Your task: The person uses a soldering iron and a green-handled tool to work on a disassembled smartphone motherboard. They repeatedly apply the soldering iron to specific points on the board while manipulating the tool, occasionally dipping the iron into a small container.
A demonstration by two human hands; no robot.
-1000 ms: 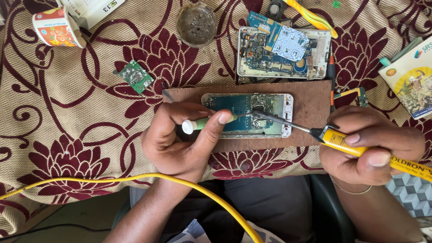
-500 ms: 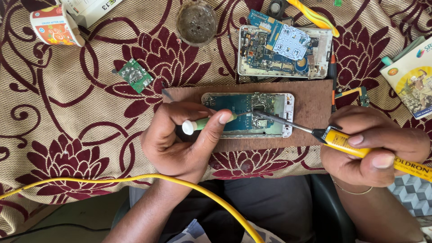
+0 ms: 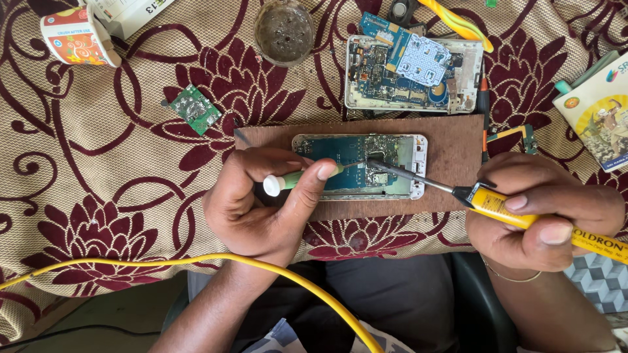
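- Little has been shifted since the earlier frames: the right hand (image 3: 546, 212) has been drawn slightly lower and rightward, while the iron's tip is kept on the same spot.
- Nearest, a smooth yellow cable (image 3: 196, 261) is curved across the lap.
- A pale green tool with a white rounded cap (image 3: 288, 182) is pinched by the left hand (image 3: 261, 206), fingers curled closed.
- A yellow-handled soldering iron (image 3: 497, 204) is gripped by the right hand, its thin metal rod laid on the opened phone (image 3: 361, 166).
- That phone, its circuitry exposed, is rested on a flat brown board (image 3: 451, 163).
- Farther off, a second opened phone (image 3: 412, 72), a small green circuit board (image 3: 195, 108), a round grimy tin (image 3: 284, 29) and a paper cup (image 3: 78, 39) are spread on the maroon floral cloth (image 3: 98, 163).
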